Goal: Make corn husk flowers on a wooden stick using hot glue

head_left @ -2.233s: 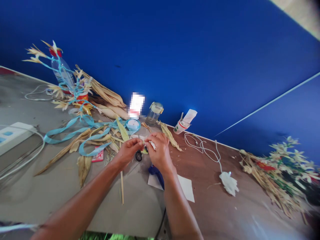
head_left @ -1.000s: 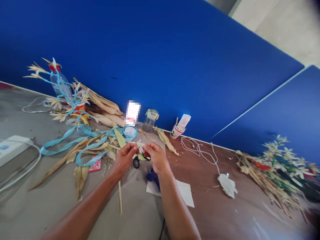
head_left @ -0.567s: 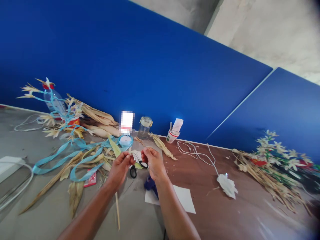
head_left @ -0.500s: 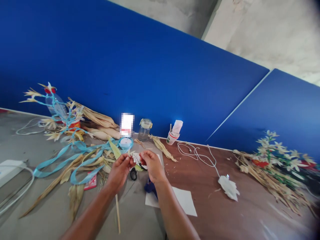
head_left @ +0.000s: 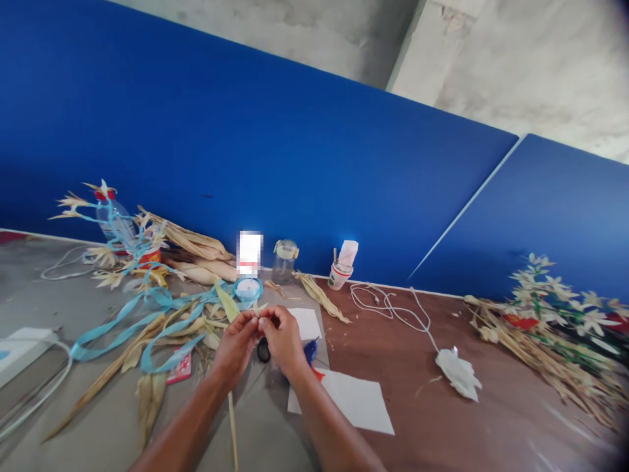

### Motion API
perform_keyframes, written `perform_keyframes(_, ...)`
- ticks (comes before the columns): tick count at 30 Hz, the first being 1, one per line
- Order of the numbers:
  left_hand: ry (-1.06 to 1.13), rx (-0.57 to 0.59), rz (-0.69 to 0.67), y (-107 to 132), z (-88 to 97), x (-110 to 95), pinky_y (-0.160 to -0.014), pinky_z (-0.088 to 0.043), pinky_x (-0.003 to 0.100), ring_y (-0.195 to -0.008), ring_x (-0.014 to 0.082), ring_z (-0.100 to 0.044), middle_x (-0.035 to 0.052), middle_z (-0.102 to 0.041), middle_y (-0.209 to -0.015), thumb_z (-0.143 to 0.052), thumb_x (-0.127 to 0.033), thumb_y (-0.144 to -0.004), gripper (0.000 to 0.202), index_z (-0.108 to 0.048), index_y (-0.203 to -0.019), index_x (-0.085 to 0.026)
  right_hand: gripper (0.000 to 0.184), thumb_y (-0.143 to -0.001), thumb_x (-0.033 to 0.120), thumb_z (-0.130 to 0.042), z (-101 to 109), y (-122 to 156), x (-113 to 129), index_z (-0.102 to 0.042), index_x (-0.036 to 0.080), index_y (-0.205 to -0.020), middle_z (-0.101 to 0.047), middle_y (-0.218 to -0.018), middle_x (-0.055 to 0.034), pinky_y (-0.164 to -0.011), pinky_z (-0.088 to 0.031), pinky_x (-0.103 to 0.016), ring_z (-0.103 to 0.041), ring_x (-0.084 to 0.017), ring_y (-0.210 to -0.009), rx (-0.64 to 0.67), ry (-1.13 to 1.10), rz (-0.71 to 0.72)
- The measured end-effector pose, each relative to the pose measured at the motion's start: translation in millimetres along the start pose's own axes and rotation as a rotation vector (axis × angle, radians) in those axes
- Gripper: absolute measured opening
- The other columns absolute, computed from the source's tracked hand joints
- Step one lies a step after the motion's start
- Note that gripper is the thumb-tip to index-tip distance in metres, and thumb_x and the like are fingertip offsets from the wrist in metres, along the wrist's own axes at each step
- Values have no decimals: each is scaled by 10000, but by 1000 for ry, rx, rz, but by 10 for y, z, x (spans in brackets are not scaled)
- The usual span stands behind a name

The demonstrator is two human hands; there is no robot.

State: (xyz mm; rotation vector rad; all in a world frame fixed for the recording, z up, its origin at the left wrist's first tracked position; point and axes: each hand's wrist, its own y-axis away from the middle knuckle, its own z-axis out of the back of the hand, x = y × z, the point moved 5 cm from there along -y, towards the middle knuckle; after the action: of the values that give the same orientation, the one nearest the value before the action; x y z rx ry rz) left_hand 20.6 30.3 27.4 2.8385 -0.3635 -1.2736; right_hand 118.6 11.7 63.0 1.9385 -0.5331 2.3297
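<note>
The left hand [head_left: 237, 341] and right hand [head_left: 281, 335] meet above the desk [head_left: 270, 432], short of its back edge; each grip is closed on a small pale husk piece [head_left: 258, 307]. Uneven pulling could tear it; a loosened pinch could drop it.

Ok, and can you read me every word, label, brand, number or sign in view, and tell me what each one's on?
None can be read.
White cup: green mark, too small.
Red cup: yellowish marks, blurred.
Pinkish-red packet: pale marks, too small.
Bright panel: pixelated, with a reddish strip near its bottom.
</note>
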Motion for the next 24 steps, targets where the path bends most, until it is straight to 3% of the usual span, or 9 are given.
perform_keyframes(4, -15, -2, -27, -7, 5, -9, -622, -447, 203, -604, 83, -565, -23, -609, -644, -771, -239, -582, 239, -589, -705, -145, 81, -675, 169, -516, -21, -5, -55, -593, 195, -676, -593, -633, 5, -633, -449, -251, -547, -145, -641, -14, -40, -4)
perform_keyframes(11, -31, 40, -19, -10, -8, 3, -603, -431, 189, -572, 70, -527, -17, -595, -619, -753, -249, -613, 209, -594, -696, -142, 75, -682, 238, -540, -77, -43, -182, -585, 179, -679, -532, -521, 37, -556, -407, -234, -484, -113, -520, 10, -364, -176)
perform_keyframes(17, -192, 72, -87, -21, 16, 29, -621, -419, 209, -594, 84, -528, -19, -601, -646, -685, -281, -693, 160, -597, -730, -153, 27, -626, 206, -550, -87, -49, -220, -558, 180, -626, -479, -498, 54, -490, -349, -212, -421, -97, -495, 5, -354, -190)
perform_keyframes(24, -490, -7, -253, -62, 126, -13, -662, -443, 248, -643, 126, -566, -17, -622, -651, -642, -302, -707, 153, -591, -739, -162, 54, -644, 224, -533, -105, -55, -298, -553, 174, -633, -521, -591, 34, -558, -389, -212, -464, -107, -584, -29, -247, -101)
